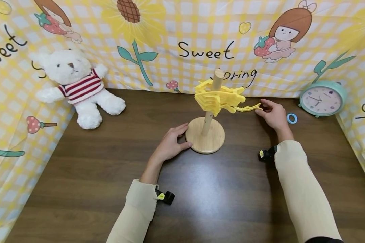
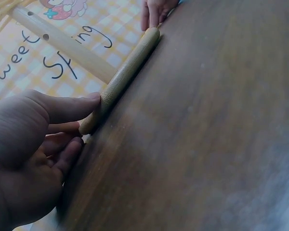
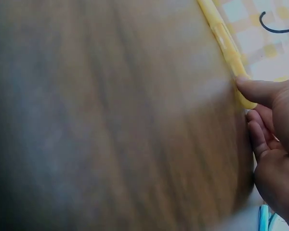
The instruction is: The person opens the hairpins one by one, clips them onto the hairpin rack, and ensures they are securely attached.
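Observation:
A wooden stand, its post [image 1: 207, 123] rising from a round base [image 1: 204, 143], leans slightly in the head view. Around the upper post hangs a bundle of yellow plastic pieces [image 1: 211, 101] with slats and rounded ends. My left hand [image 1: 171, 143] holds the base at its left edge, the thumb [image 2: 79, 106] on the rim and the other fingers curled beside it. At the right, my right hand [image 1: 273, 114] pinches the tip of a thin yellow strip [image 1: 246, 108] that stretches out from the bundle. In the right wrist view, the thumb presses on this slotted yellow strip [image 3: 226, 45].
A blue ring [image 1: 291, 118] lies on the dark wooden table [image 1: 109, 189] right of my right hand. Behind it stands a mint alarm clock [image 1: 322, 99]. On the left, a white teddy bear [image 1: 79, 86] in a striped sweater sits against the patterned cloth [image 1: 176, 30].

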`<state>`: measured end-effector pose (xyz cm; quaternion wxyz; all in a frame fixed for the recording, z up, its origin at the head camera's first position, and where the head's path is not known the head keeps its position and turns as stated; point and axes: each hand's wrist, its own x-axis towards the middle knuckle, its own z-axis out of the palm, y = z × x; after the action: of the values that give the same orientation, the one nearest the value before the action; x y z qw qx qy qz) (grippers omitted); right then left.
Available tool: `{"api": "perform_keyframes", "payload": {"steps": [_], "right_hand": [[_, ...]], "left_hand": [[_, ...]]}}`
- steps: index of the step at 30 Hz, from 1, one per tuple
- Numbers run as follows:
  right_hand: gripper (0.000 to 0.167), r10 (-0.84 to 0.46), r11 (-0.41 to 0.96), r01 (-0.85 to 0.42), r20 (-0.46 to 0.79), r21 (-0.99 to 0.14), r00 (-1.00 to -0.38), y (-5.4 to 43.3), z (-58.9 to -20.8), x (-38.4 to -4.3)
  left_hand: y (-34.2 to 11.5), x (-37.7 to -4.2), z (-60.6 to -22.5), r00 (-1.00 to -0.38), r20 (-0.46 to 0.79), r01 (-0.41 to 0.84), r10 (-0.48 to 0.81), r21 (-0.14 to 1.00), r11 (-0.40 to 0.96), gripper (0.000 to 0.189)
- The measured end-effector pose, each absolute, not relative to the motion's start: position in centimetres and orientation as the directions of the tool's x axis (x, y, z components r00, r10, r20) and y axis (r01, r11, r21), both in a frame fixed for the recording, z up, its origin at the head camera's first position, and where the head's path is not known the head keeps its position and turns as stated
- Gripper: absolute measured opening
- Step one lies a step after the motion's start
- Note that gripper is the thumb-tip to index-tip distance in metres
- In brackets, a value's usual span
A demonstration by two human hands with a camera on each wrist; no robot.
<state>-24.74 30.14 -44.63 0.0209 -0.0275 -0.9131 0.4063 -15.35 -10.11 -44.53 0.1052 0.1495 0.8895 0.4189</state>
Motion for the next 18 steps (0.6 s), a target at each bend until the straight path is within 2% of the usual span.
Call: {"api": "perform_keyframes", "payload": {"steps": [8, 18], "right_hand": [[0.046, 0.083, 0.710, 0.017, 0.060, -0.704, -0.995, 29.89, -44.65, -25.07], [0.044, 0.119, 0.682, 0.046, 0.049, -0.730, -0.992, 29.69, -44.98, -25.12]], "left_hand": [[-10.05, -15.41, -44.62, -0.936, -0.053, 0.177, 0.348, 0.782, 0.597, 0.073], [-10.32, -15.22, -44.69, -0.933, -0.054, 0.177, 0.355, 0.790, 0.586, 0.073]]}}
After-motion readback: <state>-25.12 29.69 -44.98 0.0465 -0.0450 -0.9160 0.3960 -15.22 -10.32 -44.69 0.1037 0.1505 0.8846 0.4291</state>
